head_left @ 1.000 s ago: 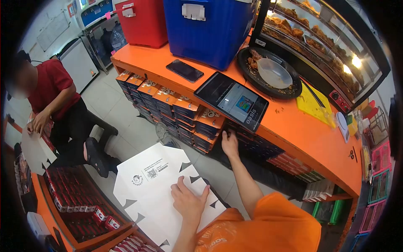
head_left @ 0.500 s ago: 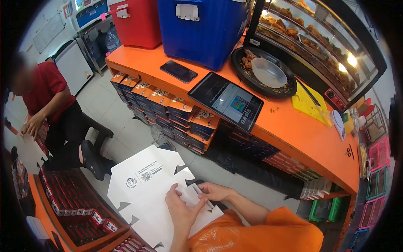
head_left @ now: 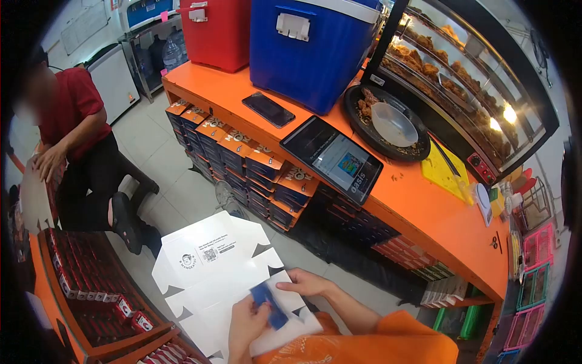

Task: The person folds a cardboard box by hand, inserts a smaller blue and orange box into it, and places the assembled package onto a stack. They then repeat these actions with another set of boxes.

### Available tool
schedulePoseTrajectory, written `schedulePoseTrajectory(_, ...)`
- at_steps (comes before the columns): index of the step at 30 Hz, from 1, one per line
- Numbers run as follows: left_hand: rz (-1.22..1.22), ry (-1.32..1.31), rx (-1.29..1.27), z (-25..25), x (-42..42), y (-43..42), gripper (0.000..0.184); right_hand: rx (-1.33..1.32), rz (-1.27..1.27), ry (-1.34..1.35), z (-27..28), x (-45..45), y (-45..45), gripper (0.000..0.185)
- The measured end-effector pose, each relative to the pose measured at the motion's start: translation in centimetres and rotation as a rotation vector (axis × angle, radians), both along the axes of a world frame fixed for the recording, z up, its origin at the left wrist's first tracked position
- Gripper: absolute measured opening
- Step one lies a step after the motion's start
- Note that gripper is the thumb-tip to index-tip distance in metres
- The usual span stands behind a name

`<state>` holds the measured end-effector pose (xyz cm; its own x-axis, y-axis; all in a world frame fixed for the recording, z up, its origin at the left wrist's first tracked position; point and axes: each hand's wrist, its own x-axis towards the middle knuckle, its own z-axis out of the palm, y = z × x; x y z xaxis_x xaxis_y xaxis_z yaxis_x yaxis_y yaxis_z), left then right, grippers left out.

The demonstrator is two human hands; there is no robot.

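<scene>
A flat, die-cut white cardboard box blank (head_left: 225,276) with a printed logo and QR code lies across my lap. My left hand (head_left: 247,321) is closed at its near end, its thumb over a dark blue panel (head_left: 276,310), slightly blurred, which looks like the printed outer side of a folded flap. Across from it, my right hand (head_left: 306,283) pinches the white edge of the blank, thumb on top. Some fingers of both hands are hidden behind the cardboard.
Packed box stacks (head_left: 236,151) fill the shelf under the orange counter (head_left: 418,200). On it stand a tablet (head_left: 332,159), a phone (head_left: 268,109), a blue cooler (head_left: 303,60) and a food warmer (head_left: 467,79). To the left, a person in a red shirt (head_left: 79,100) handles cardboard.
The near flap has turned so that its blue side shows under my left hand, which has shifted left and down. The other person's hands have moved up slightly with their cardboard.
</scene>
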<state>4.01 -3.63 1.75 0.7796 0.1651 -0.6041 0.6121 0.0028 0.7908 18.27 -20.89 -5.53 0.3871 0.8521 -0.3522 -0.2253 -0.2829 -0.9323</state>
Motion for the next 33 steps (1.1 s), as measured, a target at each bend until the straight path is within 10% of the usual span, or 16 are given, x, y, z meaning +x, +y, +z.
schedulePoseTrajectory(7, 0.625, -0.714, -0.195, 4.9, -4.0, 1.3, 0.052, -0.582, -0.005, -0.642, 6.5, -0.2, 1.2, 0.053)
schedulePoseTrajectory(9, 0.646, -0.686, -0.120, 5.2, -4.5, 1.9, 0.056, 0.070, -0.403, -1.079, 7.8, -0.8, 0.8, 0.050)
schedulePoseTrajectory(12, 0.620, -0.731, -0.104, 7.2, -3.0, 2.1, 0.064, 0.739, -0.273, -0.590, 11.5, -2.4, 0.9, 0.048)
schedulePoseTrajectory(20, 0.568, -0.824, 0.380, 4.4, -2.5, 1.6, 0.066, 0.524, -0.199, -1.137, 15.3, -2.8, 3.5, 0.037)
schedulePoseTrajectory(33, 0.218, -0.664, 0.961, 5.8, -1.7, 0.1, 0.046, 0.471, -0.311, -1.171, 14.1, -4.0, 5.9, 0.029)
